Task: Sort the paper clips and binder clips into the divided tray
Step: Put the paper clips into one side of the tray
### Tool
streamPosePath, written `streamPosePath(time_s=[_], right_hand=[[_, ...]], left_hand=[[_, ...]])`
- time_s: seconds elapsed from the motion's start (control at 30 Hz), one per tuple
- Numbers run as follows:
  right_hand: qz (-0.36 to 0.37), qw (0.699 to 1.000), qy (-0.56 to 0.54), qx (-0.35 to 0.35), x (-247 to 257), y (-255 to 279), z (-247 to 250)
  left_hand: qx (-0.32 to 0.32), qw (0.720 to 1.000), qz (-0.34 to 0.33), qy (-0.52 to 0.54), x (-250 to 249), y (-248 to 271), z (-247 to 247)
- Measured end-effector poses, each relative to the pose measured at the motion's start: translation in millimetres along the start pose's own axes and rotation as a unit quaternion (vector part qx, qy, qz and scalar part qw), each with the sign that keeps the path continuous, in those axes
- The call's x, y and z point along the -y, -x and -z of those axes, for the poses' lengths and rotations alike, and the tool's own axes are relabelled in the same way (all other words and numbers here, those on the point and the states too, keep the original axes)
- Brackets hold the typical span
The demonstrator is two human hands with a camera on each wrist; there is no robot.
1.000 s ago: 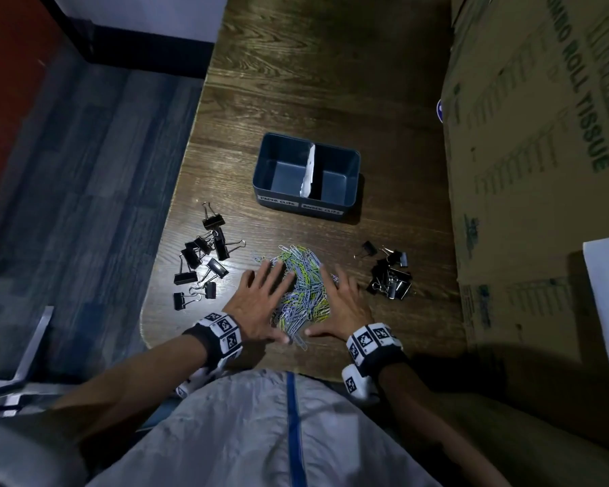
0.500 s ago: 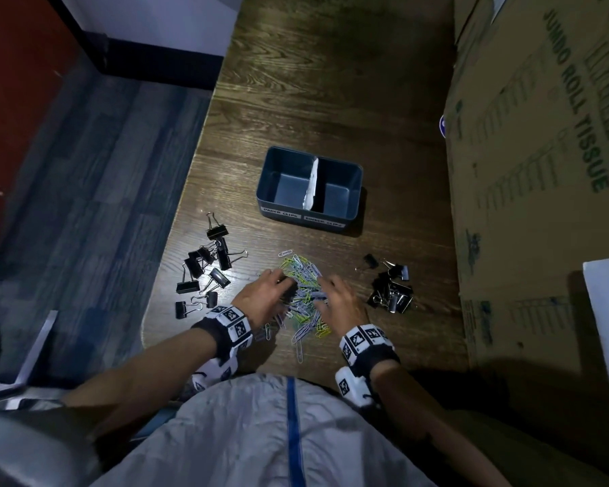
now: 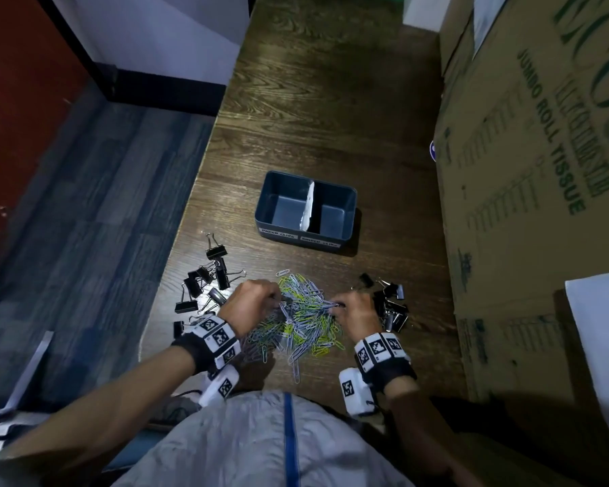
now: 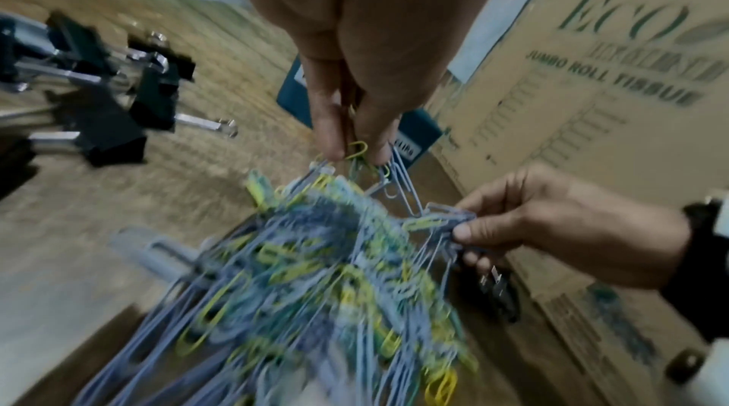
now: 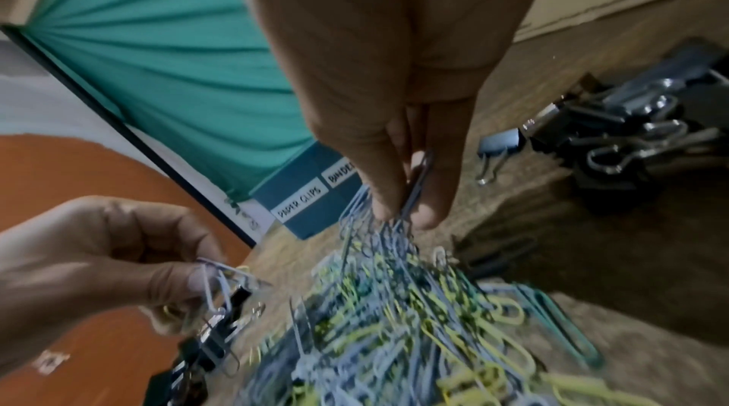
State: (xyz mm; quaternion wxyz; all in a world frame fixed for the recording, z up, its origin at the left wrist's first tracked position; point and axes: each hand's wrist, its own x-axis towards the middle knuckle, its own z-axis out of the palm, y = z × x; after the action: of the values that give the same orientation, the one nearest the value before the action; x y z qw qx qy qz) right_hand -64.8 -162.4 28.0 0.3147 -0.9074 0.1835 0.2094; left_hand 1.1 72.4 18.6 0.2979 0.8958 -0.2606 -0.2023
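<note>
A dark blue divided tray [image 3: 278, 233] stands empty mid-table, with a white divider [image 3: 308, 205] and front labels "PAPER CLIPS" [image 5: 301, 204] and "BINDER CLIPS". Between my hands lies a tangle of blue, yellow and green paper clips [image 3: 299, 321]. My left hand [image 3: 276, 301] pinches a clump of them at the pile's left edge, and the left wrist view shows its fingertips [image 4: 333, 148] closed on clips [image 4: 357, 148]. At the right edge my right hand [image 3: 335, 306] pinches another clump [image 5: 414, 194]. Black binder clips lie in a left group [image 3: 204, 286] and a right group [image 3: 392, 307].
Large cardboard boxes [image 3: 542, 170] printed "JUMBO ROLL TISSUE" wall off the table's right side. The wooden table's left edge [image 3: 176, 261] drops to a blue-grey floor. A white sheet [image 3: 598, 328] lies at the right. Bare wood stretches behind the tray.
My hands lay flat with spread fingers on the paper clip pile. Now both have curled and pinch clumps of clips, and the tangle hangs stretched between them.
</note>
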Motion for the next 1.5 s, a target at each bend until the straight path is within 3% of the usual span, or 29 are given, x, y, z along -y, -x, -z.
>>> streamPosePath(time_s=[0.17,0.4,0.6,0.8,0.87,1.03,1.13,1.3,1.5], right_hand=[[0.005,0.999,0.018,0.026,8,-4,20],[0.076,0.997,0.023,0.026,35,0,59],[0.157,0.987,0.009,-0.029,78,5,104],[0.202,0.974,0.007,-0.100,134,-29,146],[0.210,0.971,0.018,-0.116,154,-48,151],[0.191,0.973,0.068,-0.114,184,-97,132],[0.182,0.976,0.085,-0.081,176,-105,115],[0.162,0.981,0.021,-0.105,134,-78,84],[0.053,0.992,0.096,0.061,50,-30,12]], left_hand=[[-0.075,0.996,-0.033,0.037,-27,-18,58],[-0.160,0.987,-0.002,0.016,-50,-99,118],[-0.139,0.986,0.077,0.040,-39,-144,112],[-0.177,0.982,0.062,-0.030,-20,-100,88],[-0.141,0.986,0.052,-0.072,-16,-72,69],[0.024,0.986,0.080,-0.143,-1,-34,20],[0.078,0.980,0.083,-0.165,2,-35,6],[0.143,0.974,0.070,-0.162,11,-43,-16],[0.201,0.958,-0.004,-0.206,8,-28,-40]])
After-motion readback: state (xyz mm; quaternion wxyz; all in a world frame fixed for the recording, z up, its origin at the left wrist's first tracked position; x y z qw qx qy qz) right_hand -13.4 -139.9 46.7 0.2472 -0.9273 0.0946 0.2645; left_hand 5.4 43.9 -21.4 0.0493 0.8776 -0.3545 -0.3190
